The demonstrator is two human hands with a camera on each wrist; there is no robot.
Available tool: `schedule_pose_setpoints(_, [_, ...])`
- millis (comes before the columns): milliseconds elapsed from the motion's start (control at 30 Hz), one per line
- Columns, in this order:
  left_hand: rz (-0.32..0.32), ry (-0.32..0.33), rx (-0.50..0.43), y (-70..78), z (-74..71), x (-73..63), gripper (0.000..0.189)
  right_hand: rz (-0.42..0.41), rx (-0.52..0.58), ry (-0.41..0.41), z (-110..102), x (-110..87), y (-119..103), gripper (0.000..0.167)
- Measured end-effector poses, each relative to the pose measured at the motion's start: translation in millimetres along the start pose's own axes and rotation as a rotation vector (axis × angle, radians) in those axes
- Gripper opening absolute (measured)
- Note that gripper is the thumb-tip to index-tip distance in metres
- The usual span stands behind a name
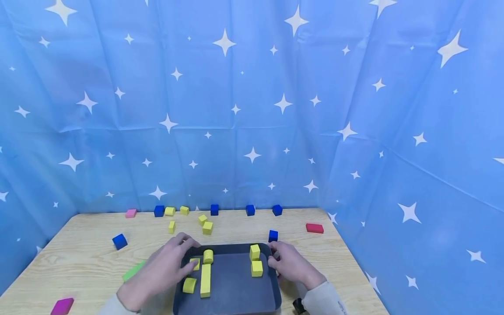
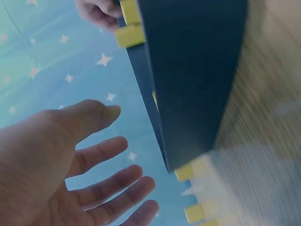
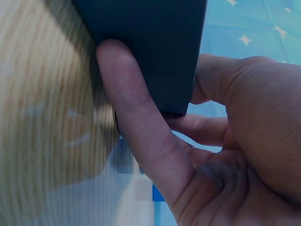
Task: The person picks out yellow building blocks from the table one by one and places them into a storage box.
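Observation:
A dark grey tray (image 1: pixel 231 284) holds several yellow blocks: a long bar (image 1: pixel 205 281), rounded pieces such as a half-cylinder (image 1: pixel 189 285) at the left, and two cubes (image 1: pixel 257 269) at the right. My right hand (image 1: pixel 293 264) grips the tray's right side near the far corner. In the right wrist view its thumb lies over the rim and one finger (image 3: pixel 136 103) along the outer wall by the table. My left hand (image 1: pixel 163 264) hovers over the tray's left rim. Its fingers (image 2: pixel 110 183) are spread and hold nothing in the left wrist view.
Blue cubes (image 1: pixel 214 210), yellow blocks (image 1: pixel 207 228) and a pink block (image 1: pixel 131 213) lie along the table's far side. A red block (image 1: pixel 314 228) is at right, a green piece (image 1: pixel 133 271) and magenta block (image 1: pixel 62 306) at left. A starry blue curtain (image 1: pixel 252 109) hangs behind.

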State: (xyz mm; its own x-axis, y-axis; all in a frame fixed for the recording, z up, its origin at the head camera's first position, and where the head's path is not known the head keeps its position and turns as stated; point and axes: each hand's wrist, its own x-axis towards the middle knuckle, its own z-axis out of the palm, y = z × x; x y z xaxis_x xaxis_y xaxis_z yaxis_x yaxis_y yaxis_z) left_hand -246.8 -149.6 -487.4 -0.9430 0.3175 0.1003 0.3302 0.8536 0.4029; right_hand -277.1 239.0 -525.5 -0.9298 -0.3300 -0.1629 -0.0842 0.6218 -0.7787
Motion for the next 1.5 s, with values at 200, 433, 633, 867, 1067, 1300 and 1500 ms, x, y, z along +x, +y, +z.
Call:
schedule_pose_setpoints(200, [-0.024,0.086,0.015,-23.0,-0.6,2.3,0.035,-0.012,0.015,-0.01,2.6,0.7,3.1,0.036])
schedule_pose_setpoints(433, [-0.01,0.133,0.031,-47.5,-1.4,10.2,0.039,-0.01,0.014,-0.003,2.1,1.3,3.7,0.038])
schedule_pose_setpoints(633, [-0.017,0.136,0.045,-59.7,-3.0,19.3,0.04,-0.003,0.004,0.009,-1.1,0.2,1.9,0.038])
schedule_pose_setpoints(867, [-0.043,0.128,0.064,-68.6,-4.0,29.5,0.045,0.0,0.01,0.004,-1.1,0.4,2.9,0.037])
schedule_pose_setpoints(1067, [-0.057,0.124,0.071,-72.3,-3.5,37.3,0.048,-0.002,0.012,0.002,-0.9,-0.8,3.9,0.037])
schedule_pose_setpoints(1300, [-0.067,0.125,0.07,-76.6,-4.2,45.0,0.053,-0.01,0.009,-0.001,0.6,-0.8,3.0,0.038])
schedule_pose_setpoints(1500, [-0.079,0.093,0.065,-84.0,-2.2,54.2,0.06,-0.007,0.006,0.001,0.2,-0.9,1.5,0.037])
